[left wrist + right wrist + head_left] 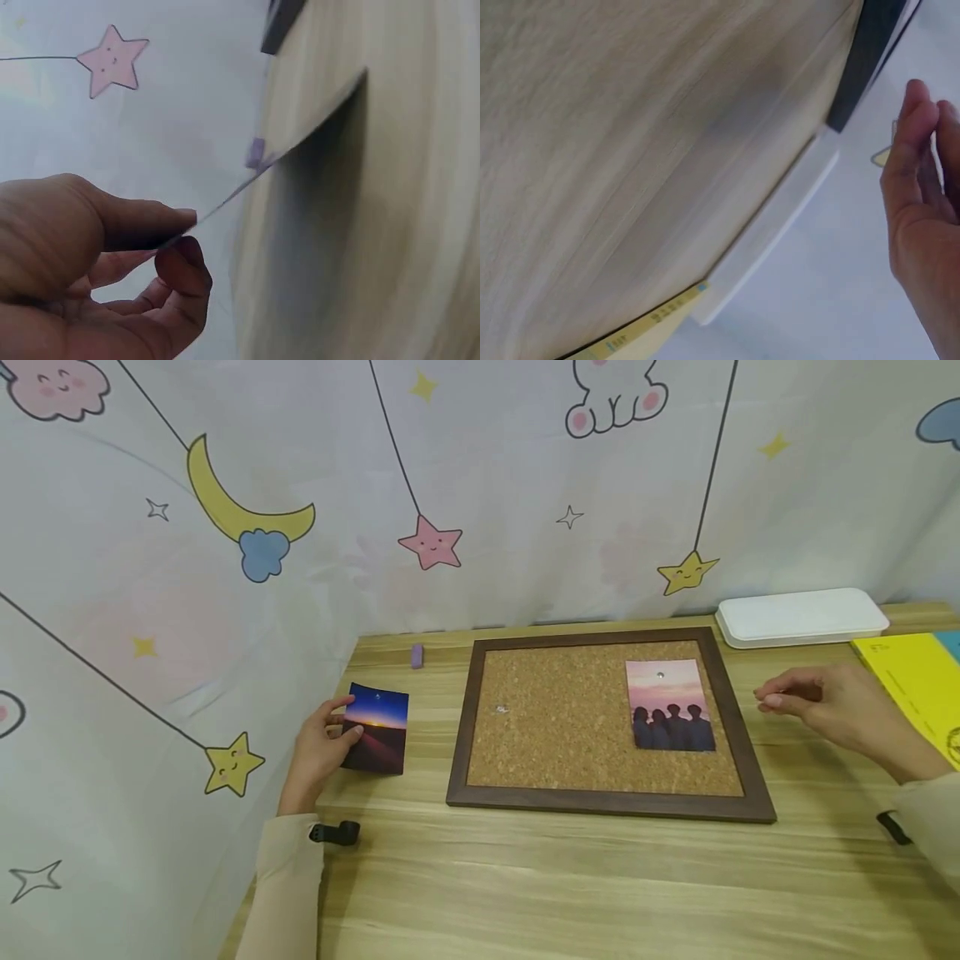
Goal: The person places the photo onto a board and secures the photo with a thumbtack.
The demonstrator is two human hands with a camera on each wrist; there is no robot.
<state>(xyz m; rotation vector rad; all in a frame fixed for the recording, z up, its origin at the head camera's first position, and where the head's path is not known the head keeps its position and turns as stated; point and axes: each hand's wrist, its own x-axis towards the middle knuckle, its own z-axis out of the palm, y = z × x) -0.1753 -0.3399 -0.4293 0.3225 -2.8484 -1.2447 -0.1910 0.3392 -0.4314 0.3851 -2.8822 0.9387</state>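
Note:
My left hand pinches the left edge of a sunset photo between thumb and fingers, left of the corkboard. Seen edge-on in the left wrist view, the photo slants over the table. The brown-framed corkboard lies on the table; a second photo, pink sky with dark silhouettes, sits on its right side under a round tack. Small shiny bits are on the cork at left. Right of the board my right hand is raised, thumb and fingertips together; I cannot tell whether they pinch something small.
A purple eraser-like block lies behind the left photo. At the back right are a white case and a yellow book. A patterned curtain closes off the table's back and left sides.

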